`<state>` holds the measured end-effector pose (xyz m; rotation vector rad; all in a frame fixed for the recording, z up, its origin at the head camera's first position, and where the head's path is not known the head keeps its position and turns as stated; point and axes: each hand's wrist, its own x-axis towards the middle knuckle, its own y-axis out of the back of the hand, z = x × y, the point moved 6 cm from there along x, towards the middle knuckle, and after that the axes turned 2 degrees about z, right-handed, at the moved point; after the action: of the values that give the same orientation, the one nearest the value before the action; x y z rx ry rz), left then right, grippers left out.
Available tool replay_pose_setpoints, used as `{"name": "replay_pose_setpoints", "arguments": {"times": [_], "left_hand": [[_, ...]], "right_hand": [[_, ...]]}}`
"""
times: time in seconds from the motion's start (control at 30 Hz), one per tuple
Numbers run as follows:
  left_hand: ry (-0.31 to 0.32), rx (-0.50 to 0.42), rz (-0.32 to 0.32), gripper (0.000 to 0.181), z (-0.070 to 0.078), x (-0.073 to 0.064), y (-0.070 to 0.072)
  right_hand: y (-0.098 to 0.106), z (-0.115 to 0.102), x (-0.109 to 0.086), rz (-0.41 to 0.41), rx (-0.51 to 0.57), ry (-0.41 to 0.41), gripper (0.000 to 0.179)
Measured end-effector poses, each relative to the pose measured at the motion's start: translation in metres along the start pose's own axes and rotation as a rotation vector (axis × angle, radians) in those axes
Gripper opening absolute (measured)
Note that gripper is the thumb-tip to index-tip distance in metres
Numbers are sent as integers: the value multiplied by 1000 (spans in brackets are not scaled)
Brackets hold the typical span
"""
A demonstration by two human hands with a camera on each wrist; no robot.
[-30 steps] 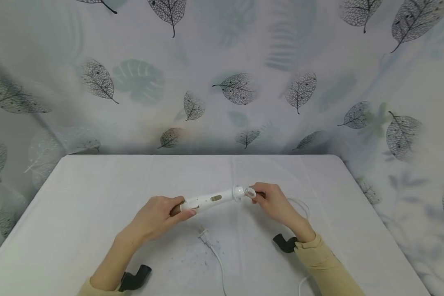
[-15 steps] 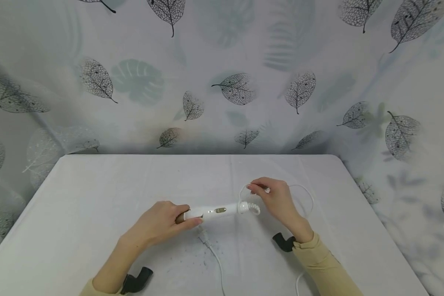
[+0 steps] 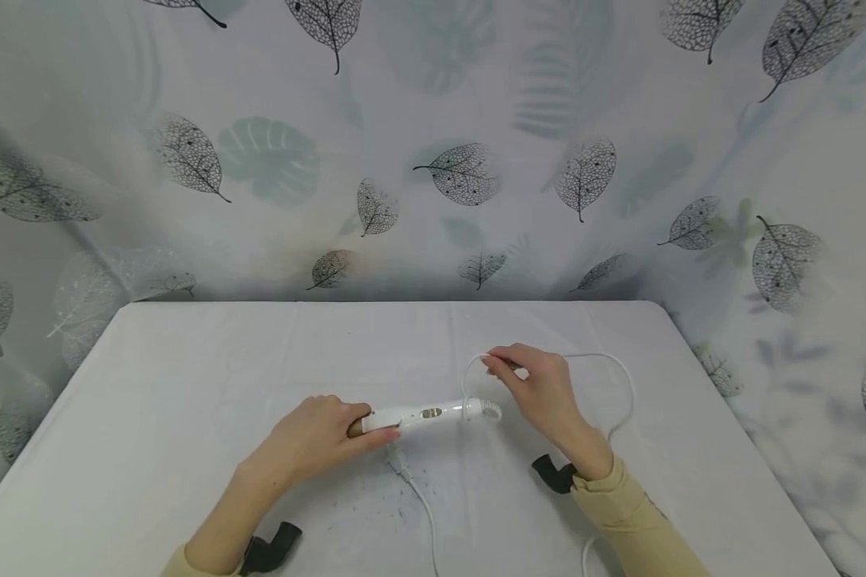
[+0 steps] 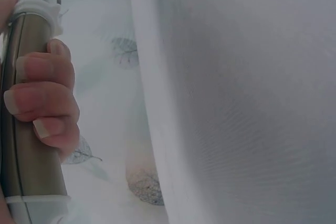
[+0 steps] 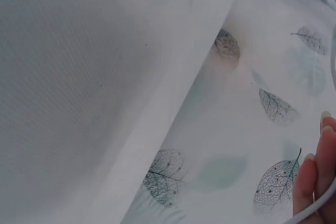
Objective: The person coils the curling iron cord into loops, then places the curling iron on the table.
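Note:
My left hand (image 3: 317, 445) grips a white hair straightener (image 3: 411, 415) by its gold-brown barrel, held just over the table. In the left wrist view, curled fingers (image 4: 44, 98) wrap round that barrel (image 4: 31, 171), which has a dark seam along it. The coiled cord end of the handle points right. Just beyond it, my right hand (image 3: 541, 393) pinches the white power cord (image 3: 469, 373), which loops across the handle end. In the right wrist view the cord (image 5: 317, 205) passes over the fingers (image 5: 325, 166) at the lower right edge.
A white two-pin plug (image 3: 397, 462) lies on the white-covered table (image 3: 224, 353) under the straightener, its cord running to the front edge. More cord (image 3: 629, 393) loops out right. Black curved mounts (image 3: 270, 549) sit at both wrists. A leaf-patterned curtain (image 3: 418, 96) stands behind.
My right hand has let go of the coiled handle end and lifted the cord into a loop across the handle. The straightener has lowered and tilted level; the cord's right loop has widened.

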<state>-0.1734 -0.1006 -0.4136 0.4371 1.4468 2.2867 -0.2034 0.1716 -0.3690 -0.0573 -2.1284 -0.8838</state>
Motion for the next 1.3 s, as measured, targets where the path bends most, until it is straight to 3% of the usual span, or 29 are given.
{"name": "replay_pose_setpoints", "arguments": {"times": [0.17, 0.27, 0.57, 0.77, 0.97, 1.1, 1.3], "left_hand": [[41, -11, -7, 56, -1, 1, -4], [96, -5, -16, 59, -3, 1, -6], [210, 12, 39, 60, -6, -1, -1], [293, 14, 68, 59, -7, 0, 1], [364, 15, 97, 60, -9, -1, 5], [374, 41, 119, 60, -12, -1, 7], [391, 51, 135, 63, -15, -2, 9]], "right_hand": [[0, -9, 1, 26, 49, 57, 13], [-1, -13, 1, 19, 80, 56, 14], [-5, -20, 0, -70, 223, -66, 7], [-12, -23, -3, -115, 272, -94, 8], [-18, -26, -6, -168, 236, -110, 13], [-22, -27, -8, -218, 173, -128, 20], [-23, -25, -9, -221, 146, -177, 20]]}}
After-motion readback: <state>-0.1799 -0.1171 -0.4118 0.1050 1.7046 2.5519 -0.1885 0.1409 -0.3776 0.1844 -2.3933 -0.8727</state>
